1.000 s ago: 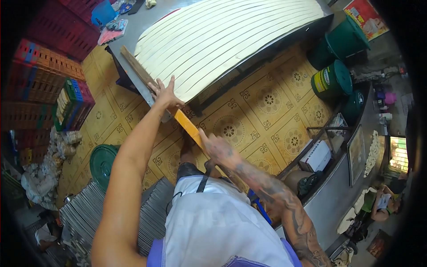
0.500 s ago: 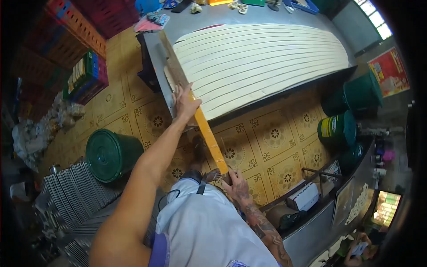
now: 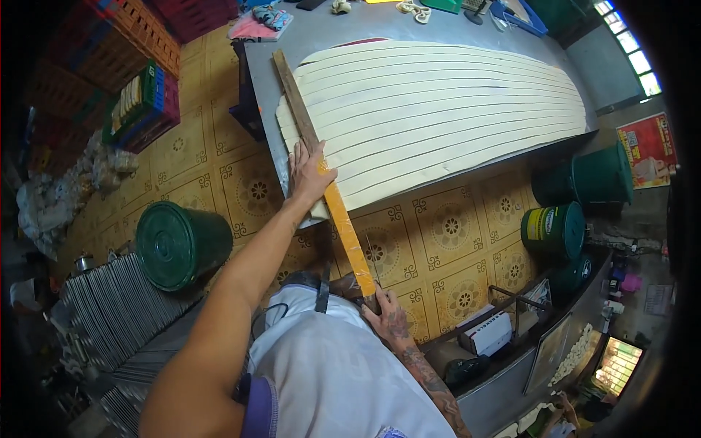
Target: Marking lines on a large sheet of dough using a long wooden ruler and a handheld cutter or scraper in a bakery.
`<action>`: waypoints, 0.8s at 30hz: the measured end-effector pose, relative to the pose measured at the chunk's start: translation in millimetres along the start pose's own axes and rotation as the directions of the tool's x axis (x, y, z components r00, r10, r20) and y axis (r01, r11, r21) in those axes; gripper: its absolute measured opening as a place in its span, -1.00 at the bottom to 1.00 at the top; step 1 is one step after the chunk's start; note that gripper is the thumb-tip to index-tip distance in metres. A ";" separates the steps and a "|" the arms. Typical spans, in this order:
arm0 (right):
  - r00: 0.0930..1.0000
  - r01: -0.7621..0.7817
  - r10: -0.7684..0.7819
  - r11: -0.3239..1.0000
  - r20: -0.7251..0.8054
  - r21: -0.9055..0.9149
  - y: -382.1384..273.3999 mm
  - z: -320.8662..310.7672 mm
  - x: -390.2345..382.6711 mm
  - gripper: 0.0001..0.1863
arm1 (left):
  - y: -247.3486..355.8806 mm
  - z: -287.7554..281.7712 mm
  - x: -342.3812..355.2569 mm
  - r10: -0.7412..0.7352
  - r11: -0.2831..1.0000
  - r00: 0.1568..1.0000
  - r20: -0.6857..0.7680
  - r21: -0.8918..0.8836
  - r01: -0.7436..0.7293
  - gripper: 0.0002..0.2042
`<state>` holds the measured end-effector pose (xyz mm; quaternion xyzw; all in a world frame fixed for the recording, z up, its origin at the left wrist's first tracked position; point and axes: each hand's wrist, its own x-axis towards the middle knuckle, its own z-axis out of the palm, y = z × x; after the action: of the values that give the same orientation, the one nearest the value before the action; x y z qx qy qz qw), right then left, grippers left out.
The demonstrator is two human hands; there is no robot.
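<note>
A broad sheet of pale dough (image 3: 438,102) lies on the metal table, scored by long lines into parallel strips. Across its left end runs a long wooden straightedge (image 3: 290,95), its near half wrapped in yellow tape and jutting over the table's edge toward me. My left hand (image 3: 309,175) grips the straightedge around its middle, thumb on one side and fingers on the other. Close to my body, my right hand (image 3: 387,315) is closed by the near end of the bar. A thin line rises beside it; what those fingers hold is unclear. Left of the bar, a narrow dough piece (image 3: 287,120) shows.
The metal table (image 3: 266,80) carries a blue tray (image 3: 537,22) at its far side. A lidded green bucket (image 3: 171,244) stands left on the tiled floor (image 3: 241,190), beside stacked metal trays (image 3: 117,306). Crates (image 3: 142,102) rise far left. More green buckets (image 3: 555,230) stand right.
The straightedge has turned from tilted on its edge to lying flatter on the dough, with my left hand on it. More dough shows left of the bar. The whole view has shifted slightly.
</note>
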<state>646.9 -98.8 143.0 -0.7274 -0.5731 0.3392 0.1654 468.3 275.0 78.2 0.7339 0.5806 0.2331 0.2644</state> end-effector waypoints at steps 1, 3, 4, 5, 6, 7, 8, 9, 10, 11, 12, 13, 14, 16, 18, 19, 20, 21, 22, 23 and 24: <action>1.000 0.003 -0.003 1.000 -0.004 0.010 -1.4 -0.8 0.6 -0.21 | 1.9 -2.2 0.1 -0.004 1.000 0.999 0.034 0.009 0.003 -0.10; 1.000 0.004 -0.004 1.000 -0.004 0.017 -2.1 -3.9 1.1 -0.21 | 4.9 -7.3 2.8 -0.012 1.000 0.995 0.101 0.025 0.010 -0.04; 1.000 0.007 -0.007 0.999 0.005 0.038 -1.0 -6.3 3.4 -0.20 | 4.1 -12.6 8.3 -0.017 1.000 0.994 0.104 0.022 0.015 -0.04; 1.000 0.013 -0.014 0.998 0.019 0.059 -4.5 -8.6 5.0 -0.20 | -1.2 -23.7 15.0 -0.065 0.996 0.994 0.085 0.067 0.060 0.07; 0.999 0.015 -0.017 0.997 0.033 0.076 -7.0 -10.4 3.2 -0.20 | -5.7 -33.9 21.4 -0.113 0.989 0.991 0.067 0.107 0.105 0.18; 0.999 0.007 -0.010 0.998 0.039 0.069 -6.6 -9.7 -0.7 -0.20 | -7.6 -42.3 29.6 -0.119 0.989 0.990 0.074 0.099 0.111 0.18; 0.999 0.005 -0.007 0.998 0.034 0.068 -4.9 -6.8 -1.7 -0.20 | -9.8 -53.7 39.7 -0.092 0.981 0.983 0.160 0.182 0.063 0.29; 1.000 0.004 -0.006 0.998 0.028 0.067 -1.3 -3.7 -1.5 -0.21 | -7.7 -61.0 47.2 -0.072 0.966 0.967 0.246 0.258 0.006 0.40; 1.000 0.007 -0.008 0.998 0.025 0.066 2.1 -1.6 -0.1 -0.21 | -0.2 -67.1 50.7 -0.081 0.967 0.967 0.241 0.253 0.018 0.40; 0.999 0.011 -0.013 0.998 0.035 0.057 6.0 -0.5 1.2 -0.21 | 8.5 -71.2 54.1 -0.129 0.943 0.943 0.307 0.333 0.021 0.46; 0.999 0.029 -0.031 0.998 0.025 0.062 8.9 0.8 0.8 -0.20 | 17.5 -74.3 55.1 -0.181 0.912 0.911 0.372 0.410 0.014 0.51; 0.999 0.047 -0.048 0.996 0.012 0.069 10.0 2.3 1.1 -0.18 | 20.2 -75.9 56.4 -0.232 0.876 0.872 0.430 0.483 -0.005 0.56; 0.998 0.065 -0.065 0.995 -0.002 0.076 11.0 4.2 0.5 -0.17 | 19.1 -76.3 56.0 -0.235 0.878 0.871 0.431 0.480 -0.001 0.56; 0.998 0.061 -0.062 0.995 0.004 0.079 13.0 9.4 -0.8 -0.18 | 17.0 -75.8 55.6 -0.237 0.869 0.874 0.425 0.495 -0.006 0.59; 0.998 0.060 -0.061 0.994 0.005 0.092 14.0 11.5 2.9 -0.21 | 18.0 -75.5 56.3 -0.239 0.864 0.875 0.421 0.503 -0.006 0.60; 0.998 0.061 -0.062 0.994 0.007 0.091 14.9 10.2 6.2 -0.21 | 20.2 -73.8 56.5 -0.245 0.862 0.876 0.415 0.507 0.002 0.60; 0.999 0.046 -0.047 0.996 0.019 0.073 14.0 9.7 6.8 -0.20 | 21.1 -71.7 54.4 -0.252 0.860 0.876 0.412 0.511 0.007 0.60; 0.999 0.031 -0.033 0.998 0.032 0.054 13.0 8.8 8.4 -0.20 | 20.9 -70.3 52.6 -0.260 0.856 0.875 0.409 0.516 0.013 0.60; 0.999 0.017 -0.018 0.999 0.044 0.036 11.9 8.7 12.0 -0.20 | 19.5 -70.0 51.5 -0.263 0.856 0.873 0.411 0.517 0.014 0.60; 0.999 0.015 -0.017 0.999 0.046 0.037 11.1 6.8 17.4 -0.20 | 19.5 -70.3 51.9 -0.261 0.859 0.876 0.406 0.511 0.019 0.60; 0.996 0.059 -0.056 0.997 -0.062 0.048 10.0 4.8 24.2 -0.19 | 18.7 -71.4 52.4 -0.259 0.863 0.879 0.400 0.505 0.024 0.60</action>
<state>653.6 -79.5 126.0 -0.7163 -0.5799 0.3261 0.2105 446.9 331.1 146.0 0.7640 0.5957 -0.1194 0.2171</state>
